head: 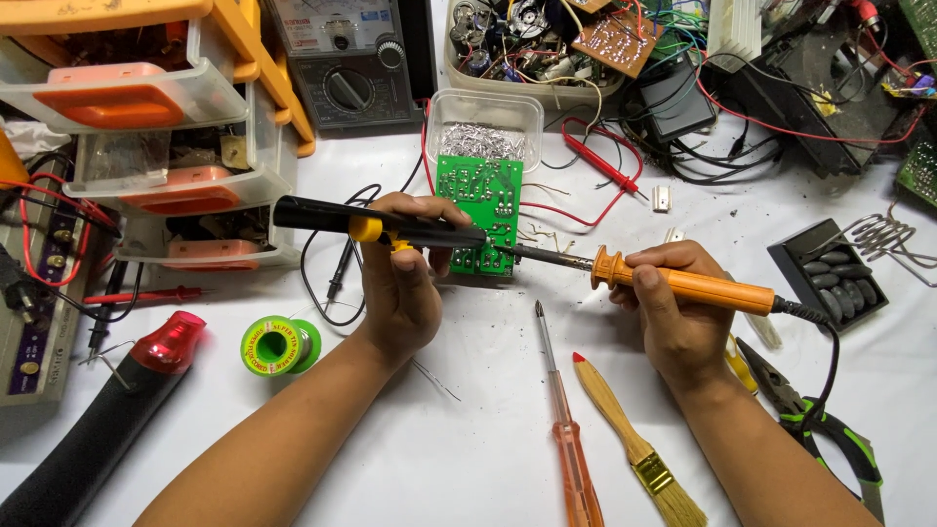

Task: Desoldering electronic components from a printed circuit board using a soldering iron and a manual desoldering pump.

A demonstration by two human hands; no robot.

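Hands work at a green circuit board [480,210] lying mid-tabletop [468,429]. Left hand [400,283] grips a black desoldering pump [376,222] over the board; right hand [673,312] clamps an orange-handled soldering iron [683,283], its tip touching the board's near right edge. Pump nozzle should probably sit close beside the heated joint.

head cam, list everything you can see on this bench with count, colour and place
circuit board: 1, green, centre
desoldering pump: 1, black and yellow, left hand
soldering iron: 1, orange handle, right hand
solder spool: 1, green, left of centre
screwdriver: 1, orange, front
brush: 1, wooden, front
pliers: 1, black and green, right
multimeter: 1, grey, back
drawer unit: 1, orange and clear, back left
left hand: 1, centre
right hand: 1, right of centre
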